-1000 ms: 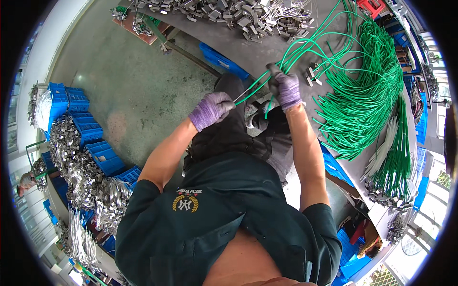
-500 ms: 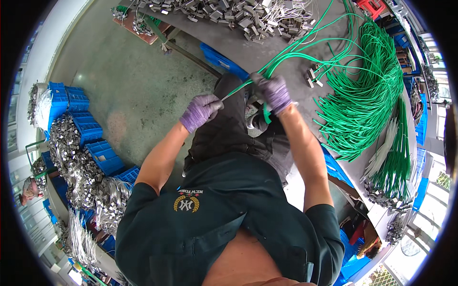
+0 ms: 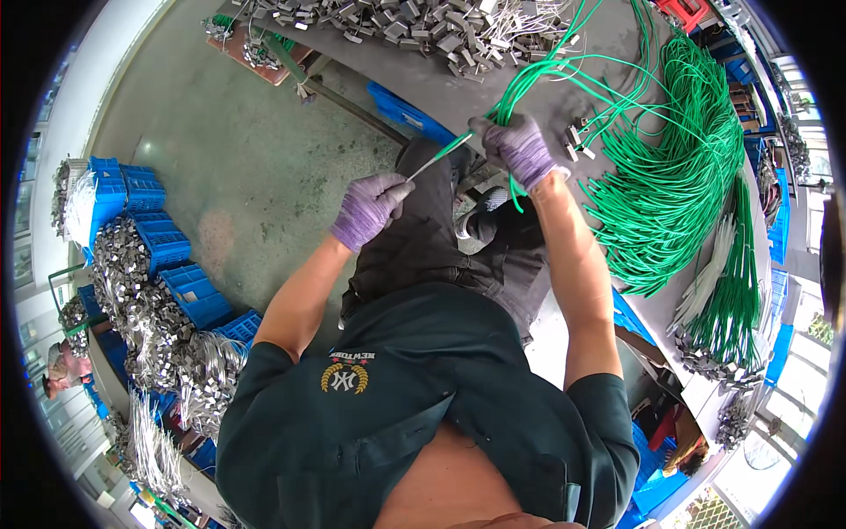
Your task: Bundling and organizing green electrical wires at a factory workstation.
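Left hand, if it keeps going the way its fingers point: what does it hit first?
Probably the right hand, gripping the green cable bundle. The left hand points along a thin strand toward it; depth is unclear.

Purple gloves cover the left hand (image 3: 370,207) and right hand (image 3: 522,150); the cables (image 3: 670,194) are bright green, the worktop (image 3: 493,97) grey, the crates (image 3: 167,256) blue, the metal clips (image 3: 414,22) silver, the shirt (image 3: 397,414) dark green

Blue crates (image 3: 167,256) stand stacked on the concrete floor (image 3: 229,167) at the left, heaped with silvery metal clips (image 3: 132,300). More grey metal pieces (image 3: 414,22) lie piled along the workbench (image 3: 493,93) at the top.
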`<state>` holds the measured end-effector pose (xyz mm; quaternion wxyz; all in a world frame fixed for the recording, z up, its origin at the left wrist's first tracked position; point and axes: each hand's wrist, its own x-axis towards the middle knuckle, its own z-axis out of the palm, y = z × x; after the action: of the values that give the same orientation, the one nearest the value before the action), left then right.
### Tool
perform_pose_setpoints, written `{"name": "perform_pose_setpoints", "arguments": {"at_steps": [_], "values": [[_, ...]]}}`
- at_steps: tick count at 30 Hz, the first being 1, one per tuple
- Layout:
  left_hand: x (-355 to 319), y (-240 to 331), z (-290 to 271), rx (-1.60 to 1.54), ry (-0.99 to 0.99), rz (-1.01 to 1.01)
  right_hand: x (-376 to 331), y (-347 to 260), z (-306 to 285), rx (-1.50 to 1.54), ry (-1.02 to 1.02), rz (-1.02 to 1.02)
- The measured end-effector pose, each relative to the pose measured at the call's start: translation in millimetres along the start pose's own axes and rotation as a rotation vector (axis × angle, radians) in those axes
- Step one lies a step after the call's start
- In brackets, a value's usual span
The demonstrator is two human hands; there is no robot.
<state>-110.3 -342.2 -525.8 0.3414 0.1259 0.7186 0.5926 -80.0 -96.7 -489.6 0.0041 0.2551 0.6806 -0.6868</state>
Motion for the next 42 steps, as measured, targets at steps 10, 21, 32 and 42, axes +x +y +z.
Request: {"name": "perform_pose_setpoints", "arguments": {"at_steps": [10,21,32,42], "values": [[2,-4,8,0.086,0.017,-0.187,8,36,-3,-0.259,-0.027,0.034],[3,-8,9,0.120,0.028,-0.148,17,46,-20,0.083,0.005,0.042],[9,7,-4,0.084,-0.207,-0.141,3,36,-18,0.264,-0.146,-0.072],[-5,-2,-9,0.017,-0.166,-0.028,46,17,-74,-0.279,0.009,-0.417]]}}
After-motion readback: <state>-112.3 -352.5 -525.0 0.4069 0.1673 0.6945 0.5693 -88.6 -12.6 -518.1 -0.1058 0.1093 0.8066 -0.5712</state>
